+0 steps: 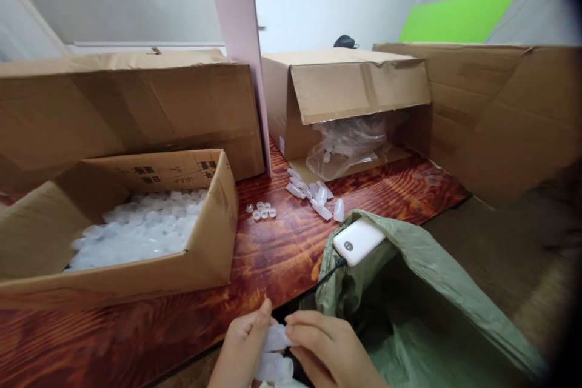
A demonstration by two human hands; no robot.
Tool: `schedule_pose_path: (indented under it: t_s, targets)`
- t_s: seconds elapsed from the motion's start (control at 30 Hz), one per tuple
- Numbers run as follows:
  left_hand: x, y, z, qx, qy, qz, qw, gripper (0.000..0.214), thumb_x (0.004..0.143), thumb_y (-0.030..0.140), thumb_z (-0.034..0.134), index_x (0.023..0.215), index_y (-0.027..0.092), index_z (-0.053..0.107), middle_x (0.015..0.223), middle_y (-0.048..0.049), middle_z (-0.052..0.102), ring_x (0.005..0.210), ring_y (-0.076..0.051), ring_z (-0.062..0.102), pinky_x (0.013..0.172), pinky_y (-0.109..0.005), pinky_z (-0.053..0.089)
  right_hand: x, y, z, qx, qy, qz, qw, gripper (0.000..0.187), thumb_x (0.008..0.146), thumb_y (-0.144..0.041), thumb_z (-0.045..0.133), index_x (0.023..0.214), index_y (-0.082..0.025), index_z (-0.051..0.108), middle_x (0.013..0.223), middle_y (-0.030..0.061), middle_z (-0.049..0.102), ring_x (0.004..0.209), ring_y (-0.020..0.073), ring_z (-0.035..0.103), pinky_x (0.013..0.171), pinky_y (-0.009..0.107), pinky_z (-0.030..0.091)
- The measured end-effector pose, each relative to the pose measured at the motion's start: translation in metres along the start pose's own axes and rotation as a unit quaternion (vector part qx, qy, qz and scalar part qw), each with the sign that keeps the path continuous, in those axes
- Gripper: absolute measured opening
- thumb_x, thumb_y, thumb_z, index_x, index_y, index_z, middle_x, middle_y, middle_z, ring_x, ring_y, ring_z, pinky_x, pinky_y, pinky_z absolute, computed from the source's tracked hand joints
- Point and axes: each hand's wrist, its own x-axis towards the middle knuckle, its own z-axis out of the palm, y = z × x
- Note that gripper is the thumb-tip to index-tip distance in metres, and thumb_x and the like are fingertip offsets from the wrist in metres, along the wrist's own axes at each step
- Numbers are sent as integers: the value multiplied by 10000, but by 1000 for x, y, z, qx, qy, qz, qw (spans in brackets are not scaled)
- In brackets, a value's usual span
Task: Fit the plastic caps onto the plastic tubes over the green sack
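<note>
My left hand (243,345) is closed around small translucent plastic bottles at the bottom middle of the head view. The upper bottle (274,338) points toward my right hand (330,345), whose fingers are curled over its end. Whether a cap sits under those fingers is hidden. Below it, a second bottle (275,367) lies in the left hand with its ribbed neck showing. On the table, several small clear caps (264,212) form a cluster, and a loose pile of similar bottles (318,193) lies farther right.
At left stands an open carton (209,260) heaped with translucent plastic pieces (145,224). A flapped box (359,88) with a plastic bag (350,139) stands behind the bottles. A green sack (436,279) hangs open at right, with a white power bank (359,241) and cable on its rim.
</note>
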Motion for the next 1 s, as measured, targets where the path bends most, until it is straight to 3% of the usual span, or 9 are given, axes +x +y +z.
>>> schedule_pose_path:
  t_s: [0.1,0.2,0.3,0.4,0.5,0.7,0.83,0.9,1.0]
  targets:
    - [-3,-1,2,48,-41,21,998,754,770,832,395,594,131,610,507,-29,515,434,-112,416,410,-208,283,-10,-1,5,-42,13,87,995,199,962,-337,496,974,-190,630,840,60,694,723,179,662,617,257,476]
    - [-7,-1,2,129,-57,105,984,733,828,775,382,557,126,589,532,-31,489,516,-116,416,483,-216,297,-19,-4,7,-41,24,182,982,495,996,-512,361,697,-194,595,590,4,599,520,138,565,489,247,369]
    - [-10,4,3,165,-64,119,977,745,859,756,329,550,122,569,532,-28,466,528,-118,402,502,-230,283,-29,-7,0,-64,62,121,989,626,983,-630,251,933,-164,667,619,12,608,539,141,571,523,246,387]
    - [-12,7,4,181,-73,123,973,726,873,731,332,527,127,539,514,-21,444,514,-112,389,497,-234,264,-39,-6,-10,-158,2,-4,987,655,981,-639,219,1205,-171,618,682,33,645,583,173,597,559,278,396]
    - [-14,8,3,194,-83,128,969,699,896,692,334,519,134,523,503,-19,450,502,-110,401,497,-233,266,-45,-3,-16,-182,-56,38,981,635,1010,-575,174,1073,-187,673,723,46,667,620,181,611,567,293,379]
    - [-16,6,-1,181,-90,96,975,726,867,735,336,517,133,541,494,-26,471,484,-115,414,478,-228,277,-52,-6,-19,-174,-76,16,982,665,983,-638,172,1203,-200,623,700,39,633,590,179,566,565,304,326]
    - [-16,4,1,148,-72,43,985,751,801,800,377,511,129,548,484,-36,487,469,-120,422,457,-227,290,-51,-15,-13,-16,-5,123,992,521,978,-592,352,1107,-181,644,771,44,642,687,173,580,650,291,390]
    - [-14,2,5,134,-52,32,989,748,781,815,395,521,130,548,479,-35,489,462,-117,416,443,-223,280,-48,-15,-1,142,99,240,955,411,953,-547,461,949,-190,664,720,15,598,652,141,537,614,258,390]
    - [-11,0,10,118,-23,25,992,738,782,814,398,545,132,551,480,-31,494,454,-113,417,430,-214,283,-48,-7,22,416,269,460,737,383,814,-567,653,759,-191,608,649,-32,528,554,90,473,499,199,346]
